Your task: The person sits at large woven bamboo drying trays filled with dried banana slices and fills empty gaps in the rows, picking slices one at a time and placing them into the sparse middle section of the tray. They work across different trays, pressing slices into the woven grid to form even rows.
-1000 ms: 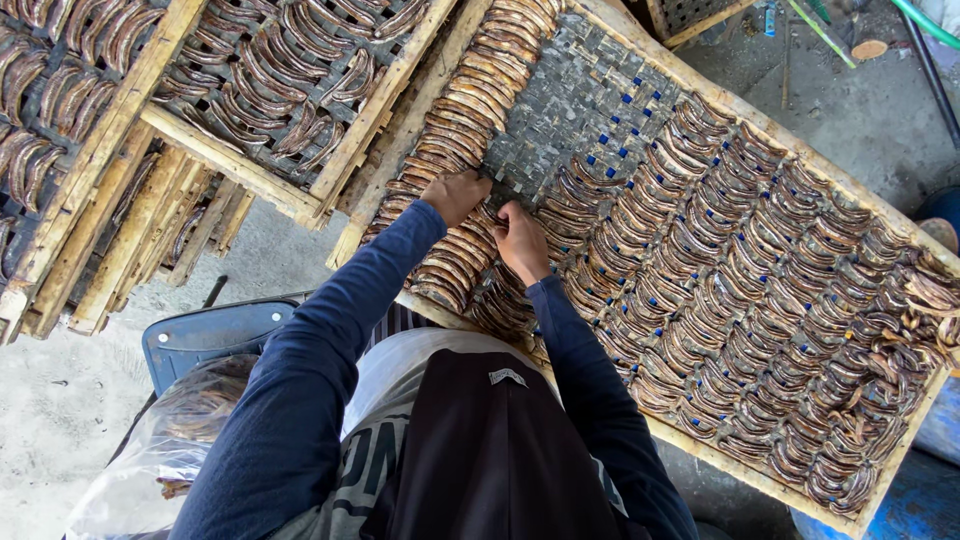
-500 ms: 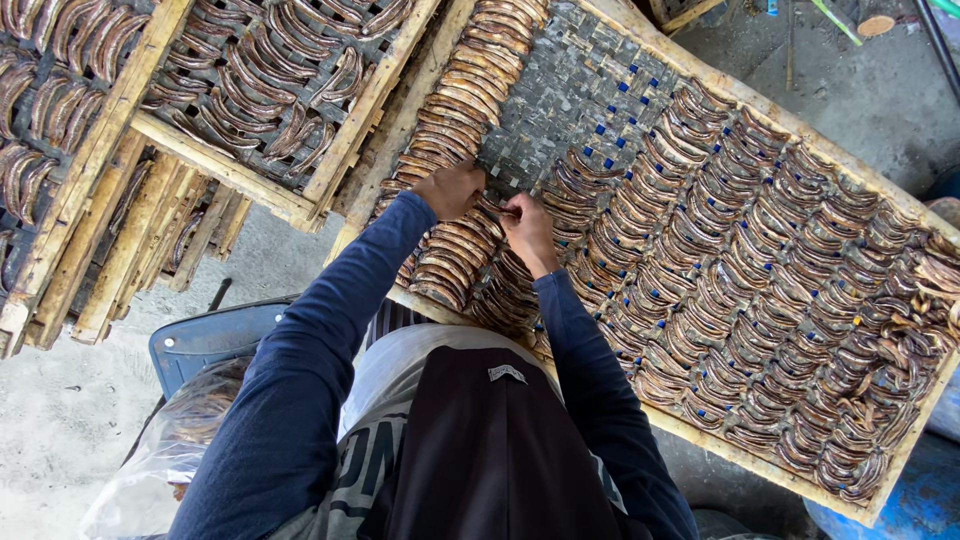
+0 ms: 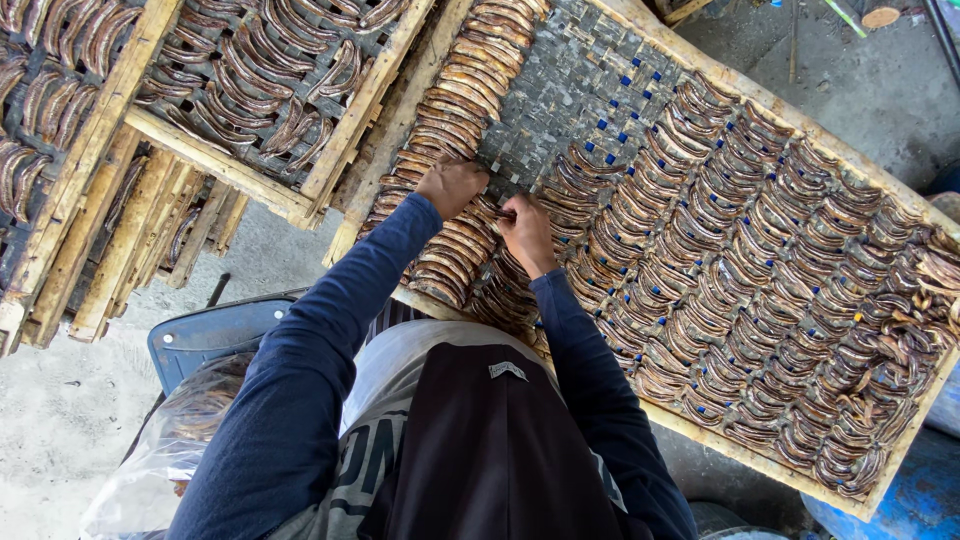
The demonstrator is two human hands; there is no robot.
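Fingers on brown curved strips

brown curved slices, grey woven mesh — blue-dotted

Outdoor drying yard: wooden racks of curved brown strips fill the frame, concrete ground lower left.

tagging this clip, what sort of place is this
Likely an outdoor drying yard for sliced fruit, perhaps bananas. Wooden-framed mesh racks lie over bare concrete ground, and both hands, left hand and right hand, are at rows of brown curved slices.
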